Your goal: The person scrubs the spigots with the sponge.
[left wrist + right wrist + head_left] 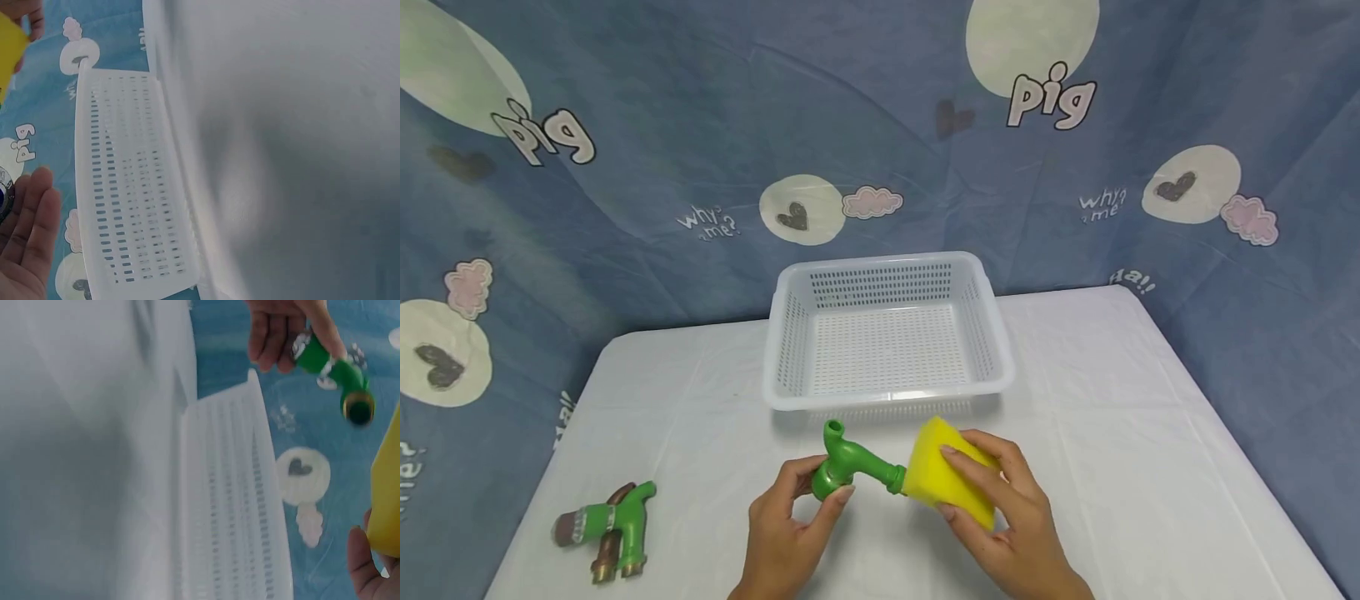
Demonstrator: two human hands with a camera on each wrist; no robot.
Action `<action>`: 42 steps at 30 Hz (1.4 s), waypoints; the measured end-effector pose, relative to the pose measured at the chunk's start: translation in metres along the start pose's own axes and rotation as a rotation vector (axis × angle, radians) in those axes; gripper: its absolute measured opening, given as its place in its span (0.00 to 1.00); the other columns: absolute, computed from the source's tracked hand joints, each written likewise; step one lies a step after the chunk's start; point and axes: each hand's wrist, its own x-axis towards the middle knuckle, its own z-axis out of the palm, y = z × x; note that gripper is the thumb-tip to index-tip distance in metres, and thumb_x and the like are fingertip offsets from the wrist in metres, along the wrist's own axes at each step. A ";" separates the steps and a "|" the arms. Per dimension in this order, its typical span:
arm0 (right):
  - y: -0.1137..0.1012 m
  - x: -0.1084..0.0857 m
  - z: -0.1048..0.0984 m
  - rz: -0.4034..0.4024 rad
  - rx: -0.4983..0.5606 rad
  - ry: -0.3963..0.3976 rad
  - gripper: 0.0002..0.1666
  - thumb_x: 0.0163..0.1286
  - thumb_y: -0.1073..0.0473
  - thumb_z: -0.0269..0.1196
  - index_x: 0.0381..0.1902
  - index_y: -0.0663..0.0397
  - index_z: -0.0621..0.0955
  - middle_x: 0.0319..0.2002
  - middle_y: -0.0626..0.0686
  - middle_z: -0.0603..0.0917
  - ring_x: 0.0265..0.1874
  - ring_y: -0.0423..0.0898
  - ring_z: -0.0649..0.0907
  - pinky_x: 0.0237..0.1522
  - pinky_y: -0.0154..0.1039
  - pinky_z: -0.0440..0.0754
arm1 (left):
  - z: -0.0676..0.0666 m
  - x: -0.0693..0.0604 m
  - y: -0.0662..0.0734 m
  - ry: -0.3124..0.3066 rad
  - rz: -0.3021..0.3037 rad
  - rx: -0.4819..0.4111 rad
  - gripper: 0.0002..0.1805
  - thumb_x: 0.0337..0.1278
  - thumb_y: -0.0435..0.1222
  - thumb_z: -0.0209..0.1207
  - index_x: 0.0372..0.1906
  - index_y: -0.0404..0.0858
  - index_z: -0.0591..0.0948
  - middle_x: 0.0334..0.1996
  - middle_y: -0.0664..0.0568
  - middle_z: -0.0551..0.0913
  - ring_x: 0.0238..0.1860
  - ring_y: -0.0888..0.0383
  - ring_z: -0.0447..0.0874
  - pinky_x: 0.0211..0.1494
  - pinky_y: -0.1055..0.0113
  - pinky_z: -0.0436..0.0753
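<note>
My left hand [790, 521] grips a green tap [857, 460] by its round end, thumb in front. In the right wrist view the tap [334, 369] turns its brass-rimmed opening toward that camera. A yellow sponge [951, 475] is held in my right hand [1018, 517], fingers over its top and side. Its left corner meets the tap's narrow end in the head view, though the right wrist view shows a gap between the sponge [387, 494] and the opening. Little of the left hand's grip shows in the left wrist view, where its fingers [39, 228] appear at the edge.
A white perforated basket [891, 398] stands behind the hands on the white-covered table [1150, 467]. Toward the left lie more taps, a green one [634, 529] over a brown one [607, 554]. A blue printed cloth [865, 108] hangs behind and around the table.
</note>
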 end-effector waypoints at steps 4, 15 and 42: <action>-0.004 0.001 0.009 -0.134 -0.107 -0.048 0.22 0.78 0.49 0.63 0.60 0.57 0.85 0.59 0.66 0.79 0.55 0.57 0.77 0.64 0.32 0.73 | 0.000 -0.001 0.000 -0.024 -0.037 0.002 0.21 0.54 0.30 0.77 0.52 0.43 0.82 0.38 0.61 0.88 0.33 0.64 0.87 0.41 0.76 0.85; 0.007 -0.017 -0.001 -0.072 -0.281 -0.063 0.22 0.81 0.45 0.57 0.59 0.51 0.86 0.58 0.63 0.80 0.54 0.57 0.77 0.67 0.28 0.68 | -0.002 0.002 -0.002 0.020 -0.026 0.067 0.16 0.50 0.32 0.78 0.40 0.46 0.84 0.26 0.68 0.83 0.23 0.72 0.79 0.23 0.75 0.79; -0.004 -0.018 0.005 0.109 -0.407 -0.125 0.27 0.60 0.54 0.76 0.59 0.44 0.85 0.60 0.55 0.79 0.53 0.52 0.76 0.57 0.29 0.74 | 0.003 0.012 0.010 0.055 0.095 0.329 0.15 0.45 0.46 0.80 0.28 0.45 0.84 0.17 0.67 0.74 0.17 0.77 0.64 0.18 0.82 0.68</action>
